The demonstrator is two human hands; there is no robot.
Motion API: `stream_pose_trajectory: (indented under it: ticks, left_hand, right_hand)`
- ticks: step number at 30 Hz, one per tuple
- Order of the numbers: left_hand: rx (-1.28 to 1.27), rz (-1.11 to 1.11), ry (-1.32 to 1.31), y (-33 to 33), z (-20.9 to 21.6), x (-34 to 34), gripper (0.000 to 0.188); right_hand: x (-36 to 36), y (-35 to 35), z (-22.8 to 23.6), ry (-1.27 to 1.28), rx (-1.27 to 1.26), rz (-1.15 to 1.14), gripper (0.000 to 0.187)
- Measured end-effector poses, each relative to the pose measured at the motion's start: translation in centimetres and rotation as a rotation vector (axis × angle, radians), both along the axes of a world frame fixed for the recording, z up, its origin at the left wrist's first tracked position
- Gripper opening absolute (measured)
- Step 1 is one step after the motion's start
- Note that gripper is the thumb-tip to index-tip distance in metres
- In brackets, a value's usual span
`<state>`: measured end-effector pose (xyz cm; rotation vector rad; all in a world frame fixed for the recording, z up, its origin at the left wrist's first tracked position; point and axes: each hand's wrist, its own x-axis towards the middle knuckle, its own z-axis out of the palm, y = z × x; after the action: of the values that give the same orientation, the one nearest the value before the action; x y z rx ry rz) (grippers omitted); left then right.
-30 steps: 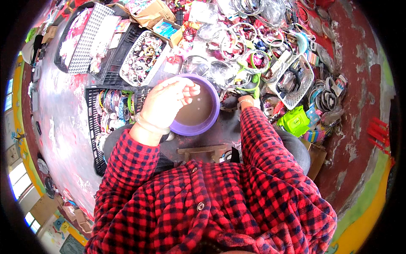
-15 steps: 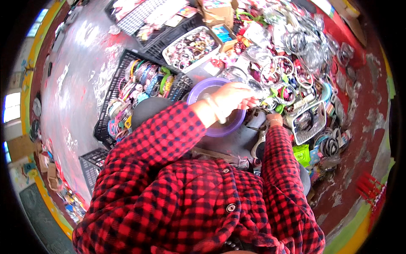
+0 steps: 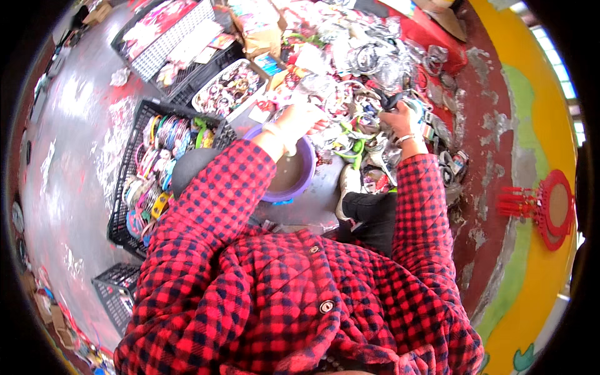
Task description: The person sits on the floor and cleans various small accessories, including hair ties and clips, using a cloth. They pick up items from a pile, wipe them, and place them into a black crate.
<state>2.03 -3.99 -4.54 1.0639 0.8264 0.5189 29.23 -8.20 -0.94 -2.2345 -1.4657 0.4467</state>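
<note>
left hand (image 3: 304, 122) over the far rim of the purple basin (image 3: 310, 164), palm glared out, fingers loosely bent toward the pile (image 3: 340, 81); can't tell if it grips anything
right hand (image 3: 400, 120) well apart from it, at the right part of the pile, fingers right by a black item (image 3: 389, 99); can't tell if clamped on it or just touching
basin sits in front of the torso, murky water (image 3: 289, 175) in it, left wrist across its rim
green piece (image 3: 357, 150) lies between basin and right forearm, white shoe (image 3: 350, 187) just below
black crate (image 3: 122, 206) of hairbands on the left, white basket (image 3: 247, 104) of small bits beyond the basin
</note>
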Motion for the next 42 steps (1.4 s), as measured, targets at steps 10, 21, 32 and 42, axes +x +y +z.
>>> stream_pose_trajectory:
  ticks: [10,21,32,42]
  left_hand:
    - [-0.311,0.350,-0.701,0.1,4.1,0.8,0.035]
    - [-0.071,0.256,-0.870,1.2,5.4,-1.2,0.023]
    - [0.055,0.207,-0.491,-0.4,6.5,-0.7,0.029]
    - [-0.101,0.161,-0.540,-1.4,6.1,0.8,0.045]
  right_hand:
    - [-11.4,-1.8,2.6,0.185,0.527,0.165,0.036]
    - [-5.1,-0.7,0.5,1.063,0.164,-0.118,0.021]
    - [-1.9,-0.8,0.0,1.771,0.360,-0.103,0.017]
    - [-6.9,-1.4,3.2,1.857,0.386,0.321,0.040]
